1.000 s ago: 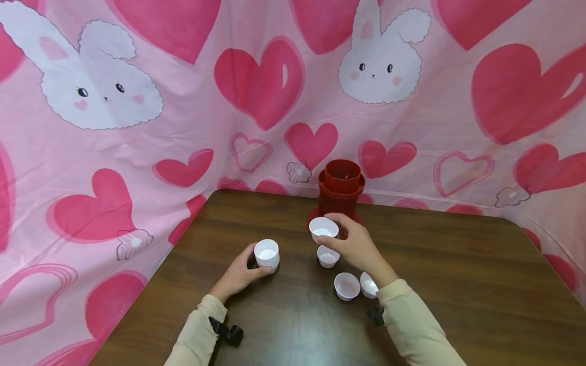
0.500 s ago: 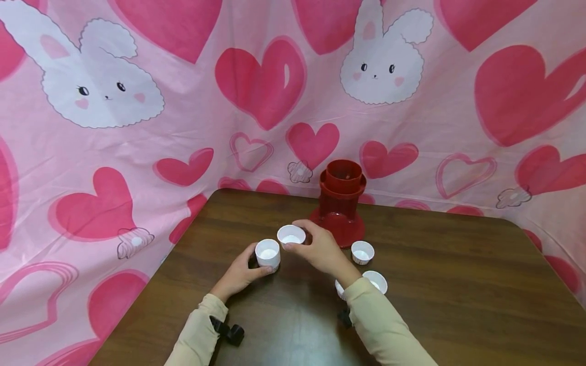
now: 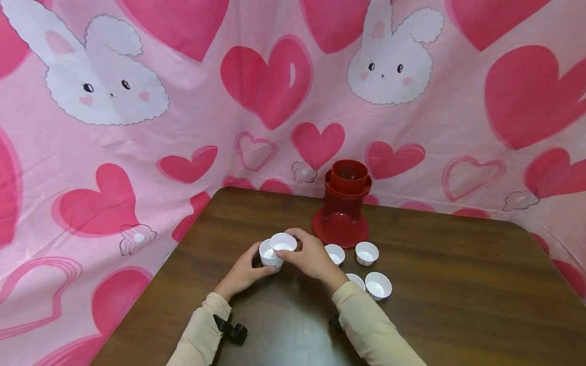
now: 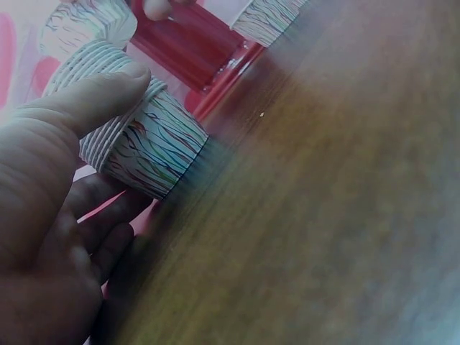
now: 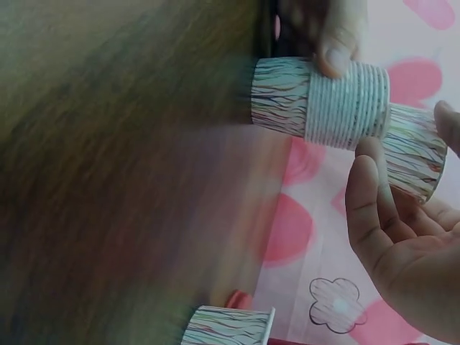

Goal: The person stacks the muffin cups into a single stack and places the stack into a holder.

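L hand [image 3: 242, 272] grips cup stack [image 3: 269, 255] on table [image 3: 435, 305]; R hand [image 3: 311, 256] pinches a cup [image 3: 283, 242] tilted over it. Level rims, centre, press gently.

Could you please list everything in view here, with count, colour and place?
stack of cups: one, white, front left of table, in left hand
single cup: one, white, held by right hand at the stack's rim
loose cups: four, white, on table right of the hands
dispenser: one, dark red, upright at table's rear edge
table: one, dark brown wood
backdrop cloth: one, pink with hearts and white bunnies, behind and around table
left hand: grips the stack's side
right hand: pinches the single cup
sleeves: two, cream
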### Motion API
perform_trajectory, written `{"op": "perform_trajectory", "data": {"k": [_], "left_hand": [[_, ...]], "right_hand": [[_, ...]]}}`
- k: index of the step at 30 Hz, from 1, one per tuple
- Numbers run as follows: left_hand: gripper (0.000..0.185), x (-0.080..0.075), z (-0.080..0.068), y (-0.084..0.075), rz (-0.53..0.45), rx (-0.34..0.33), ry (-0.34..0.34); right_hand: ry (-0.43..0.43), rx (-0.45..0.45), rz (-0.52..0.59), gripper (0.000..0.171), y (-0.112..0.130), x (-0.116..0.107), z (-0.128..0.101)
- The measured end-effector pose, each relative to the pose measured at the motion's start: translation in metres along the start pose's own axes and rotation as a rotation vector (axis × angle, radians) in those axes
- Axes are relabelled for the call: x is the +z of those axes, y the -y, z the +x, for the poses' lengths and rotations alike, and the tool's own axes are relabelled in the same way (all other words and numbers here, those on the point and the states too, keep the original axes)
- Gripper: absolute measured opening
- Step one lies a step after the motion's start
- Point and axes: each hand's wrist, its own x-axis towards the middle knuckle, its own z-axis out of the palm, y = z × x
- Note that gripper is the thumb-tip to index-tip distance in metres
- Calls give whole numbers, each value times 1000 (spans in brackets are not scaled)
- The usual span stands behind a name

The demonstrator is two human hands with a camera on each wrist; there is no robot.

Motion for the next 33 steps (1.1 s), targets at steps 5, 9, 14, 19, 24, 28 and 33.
{"op": "perform_trajectory", "data": {"k": [5,9,14,19,24,28,33], "left_hand": [[68,-1,-1,0,8,-1,1],[69,-2,-2,0,12,-5,3],[78,-2,-1,2,-19,4,19],[76,-1,1,2,-12,26,19],[69,0,1,2,15,25,9],[68,-1,1,2,19,25,8],[67,0,-1,-5,-7,18,4]], "right_hand": [[3,-12,-24,47,0,2,2],[9,-12,-42,50,6,6,5],[26,-22,-83,57,14,17,9],[48,-45,-204,59,14,23,11],[130,12,-241,67,9,24,9],[163,27,-243,77,5,22,7],[150,53,-209,83,4,9,-4]]}}
